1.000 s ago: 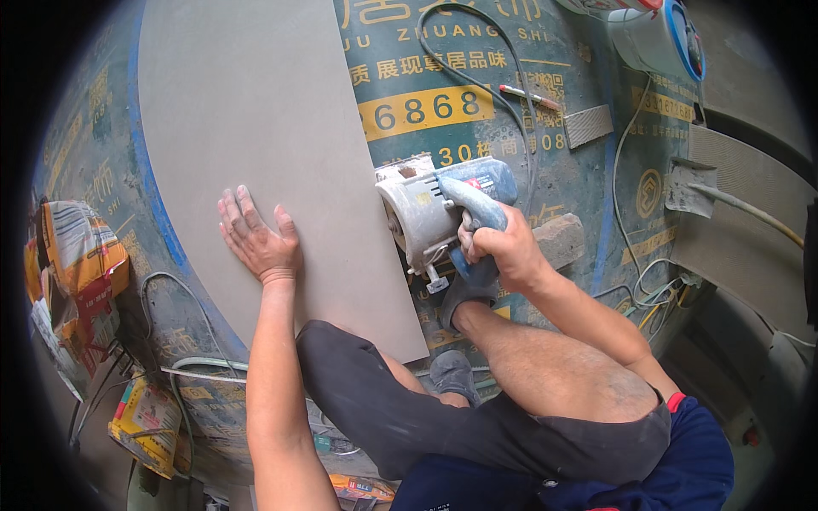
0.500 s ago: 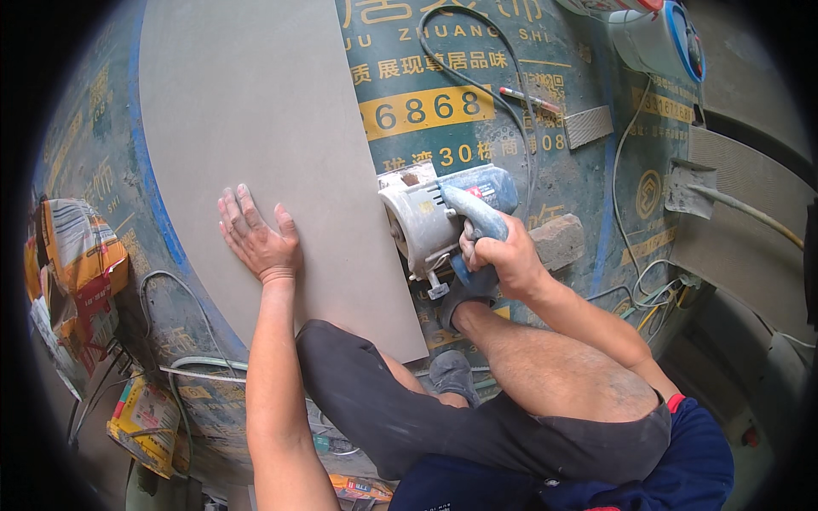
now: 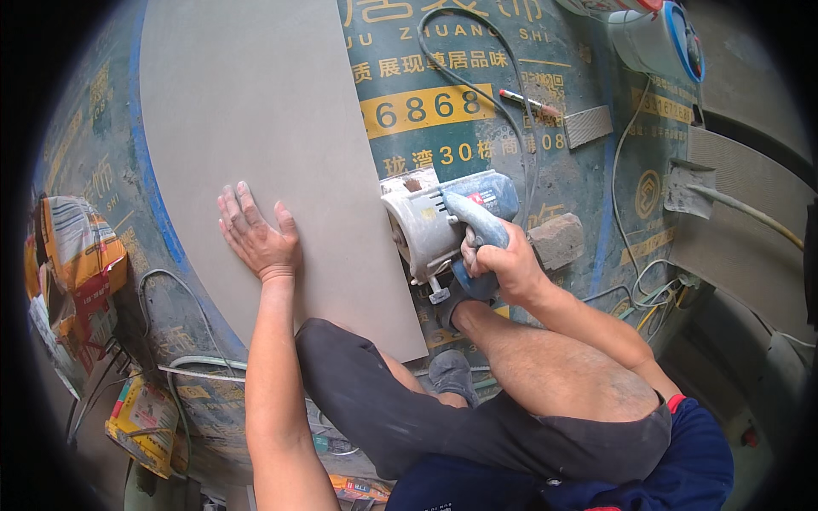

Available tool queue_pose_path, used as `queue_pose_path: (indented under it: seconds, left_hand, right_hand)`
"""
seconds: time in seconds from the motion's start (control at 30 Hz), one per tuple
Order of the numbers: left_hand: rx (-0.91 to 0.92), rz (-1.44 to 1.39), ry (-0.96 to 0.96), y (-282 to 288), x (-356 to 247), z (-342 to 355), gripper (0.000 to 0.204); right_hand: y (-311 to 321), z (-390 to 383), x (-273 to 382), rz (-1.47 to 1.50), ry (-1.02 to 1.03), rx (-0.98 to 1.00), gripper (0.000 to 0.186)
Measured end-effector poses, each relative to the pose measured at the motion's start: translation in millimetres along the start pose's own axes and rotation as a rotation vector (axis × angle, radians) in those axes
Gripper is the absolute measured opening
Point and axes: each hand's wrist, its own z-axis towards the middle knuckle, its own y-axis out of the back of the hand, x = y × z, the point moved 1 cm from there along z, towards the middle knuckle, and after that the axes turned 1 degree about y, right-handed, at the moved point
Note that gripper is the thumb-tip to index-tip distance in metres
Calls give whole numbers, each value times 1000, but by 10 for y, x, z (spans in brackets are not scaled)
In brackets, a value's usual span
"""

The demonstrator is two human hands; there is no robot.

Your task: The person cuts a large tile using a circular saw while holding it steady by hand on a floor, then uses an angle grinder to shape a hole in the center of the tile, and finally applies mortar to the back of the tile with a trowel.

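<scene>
A long grey tile (image 3: 256, 111) lies flat on the green printed floor sheeting. My left hand (image 3: 262, 237) rests on the tile with fingers spread, pressing nothing else. In my right hand (image 3: 498, 260) is the handle of a dusty blue and grey circular cutting saw (image 3: 447, 217), tilted at the tile's right edge. The guard covers most of its blade, so I cannot tell whether the blade touches the tile. Just beyond the saw sits a small whitish dusty piece (image 3: 409, 180).
A dark cable (image 3: 464, 81) loops over the sheeting, near a red and white marker (image 3: 528, 101) and a ribbed tile offcut (image 3: 589, 127). At right are a stone chunk (image 3: 556, 241), a trowel-like scraper (image 3: 692, 189) and a white bucket (image 3: 652, 43). Torn bags (image 3: 81, 255) stand at left.
The saw has shifted very slightly to the right and toward me in my right hand. My left hand stays in place on the tile.
</scene>
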Motion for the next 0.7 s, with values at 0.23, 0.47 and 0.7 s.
queue_pose_path:
  seconds: [0.23,0.47,0.7]
  left_hand:
    - [38,11,15,-32,7,-11,71]
    - [114,-102,-111,183,10,-343,76]
    - [181,-85,-168,222,62,-380,76]
  right_hand:
    - [23,-33,20,39,-10,-36,14]
    - [391,-109,524,144,-67,-24,24]
    - [608,-59,829,51,-61,-132,34]
